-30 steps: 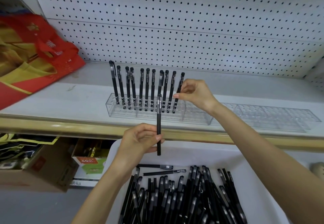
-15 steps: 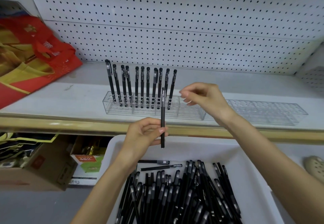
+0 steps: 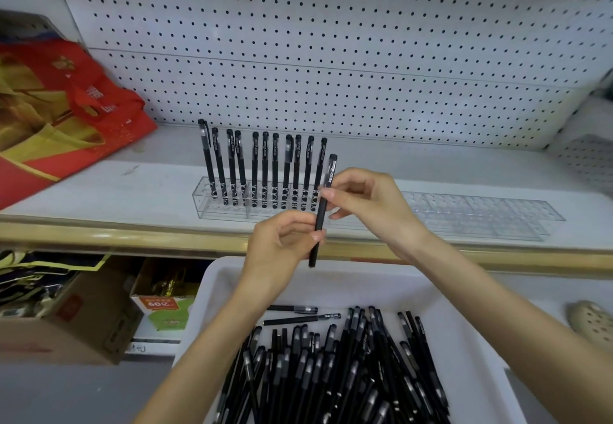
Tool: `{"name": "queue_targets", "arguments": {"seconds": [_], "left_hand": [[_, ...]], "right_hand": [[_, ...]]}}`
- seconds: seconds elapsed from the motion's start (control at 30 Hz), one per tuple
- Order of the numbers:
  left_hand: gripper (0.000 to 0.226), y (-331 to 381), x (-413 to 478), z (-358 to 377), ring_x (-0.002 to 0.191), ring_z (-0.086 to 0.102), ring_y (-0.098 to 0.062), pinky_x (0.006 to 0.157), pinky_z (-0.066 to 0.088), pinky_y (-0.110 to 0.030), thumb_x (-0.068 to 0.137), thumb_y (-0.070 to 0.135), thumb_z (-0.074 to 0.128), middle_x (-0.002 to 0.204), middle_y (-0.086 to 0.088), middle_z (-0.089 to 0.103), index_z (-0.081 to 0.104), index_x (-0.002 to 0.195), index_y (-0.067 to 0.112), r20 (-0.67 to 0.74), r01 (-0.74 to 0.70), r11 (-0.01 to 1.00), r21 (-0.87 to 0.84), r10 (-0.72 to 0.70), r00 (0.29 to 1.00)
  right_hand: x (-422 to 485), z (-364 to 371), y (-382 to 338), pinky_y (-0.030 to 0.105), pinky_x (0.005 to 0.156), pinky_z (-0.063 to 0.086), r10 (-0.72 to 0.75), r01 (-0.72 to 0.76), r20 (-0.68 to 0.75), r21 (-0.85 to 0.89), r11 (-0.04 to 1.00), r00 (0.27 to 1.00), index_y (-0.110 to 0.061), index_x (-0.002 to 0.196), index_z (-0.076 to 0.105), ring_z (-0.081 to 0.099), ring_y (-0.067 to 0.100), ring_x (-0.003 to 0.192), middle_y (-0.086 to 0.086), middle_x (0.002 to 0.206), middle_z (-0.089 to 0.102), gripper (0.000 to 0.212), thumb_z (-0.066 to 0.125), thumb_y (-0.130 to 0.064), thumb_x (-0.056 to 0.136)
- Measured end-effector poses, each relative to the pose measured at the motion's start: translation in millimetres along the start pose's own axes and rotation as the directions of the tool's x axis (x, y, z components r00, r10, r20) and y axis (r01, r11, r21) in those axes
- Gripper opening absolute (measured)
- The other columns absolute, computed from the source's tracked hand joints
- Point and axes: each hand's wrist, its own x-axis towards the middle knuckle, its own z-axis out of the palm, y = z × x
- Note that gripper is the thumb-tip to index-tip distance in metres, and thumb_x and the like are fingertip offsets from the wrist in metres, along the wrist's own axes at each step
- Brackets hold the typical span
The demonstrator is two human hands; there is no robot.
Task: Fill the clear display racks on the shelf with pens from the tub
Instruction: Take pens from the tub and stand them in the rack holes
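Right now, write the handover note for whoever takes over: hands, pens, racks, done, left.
Hands: the left hand pinches the lower half of one pen; the right hand pinches its upper half, near upright over the far rim of the tub.
Done: the left rack holds a row of standing pens.
Left: seat this pen in the next free hole, then fill the right rack, which shows no pens, from the loose pens.
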Motion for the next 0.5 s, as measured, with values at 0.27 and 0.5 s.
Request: {"name": "queue_targets", "arguments": {"seconds": [0.27,0.5], "left_hand": [[0.041,-9.7,18.9,-12.3,0.112,0.058,-0.017,0.091,0.045,-0.028,0.096,0.037,0.042,0.12,-0.002,0.063,0.061,0.121,0.011,0.17,-0.36,0.423,0.831,0.424,0.889],[0.067,-25.4,38.6,-7.5,0.115,0.056,-0.025,0.099,0.045,-0.04,0.093,0.054,0.024,0.122,-0.01,0.06,0.057,0.126,0.006,0.302,-0.344,0.084,0.935,0.315,0.9]], "right_hand": [[41.5,-35.4,-14.4,0.024,0.063,0.055,-0.079,0.041,-0.216,-0.176,0.983,0.973,-0.013,0.077,0.06,0.066,0.016,0.067,0.017,0.081,0.071,0.013,0.068,-0.007,0.086],[73.9,-37.5,3.7,0.032,0.07,0.059,-0.092,0.046,-0.276,-0.169,0.984,0.957,-0.017,0.075,0.059,0.07,0.026,0.075,0.019,0.084,0.071,0.017,0.072,-0.008,0.082]]}}
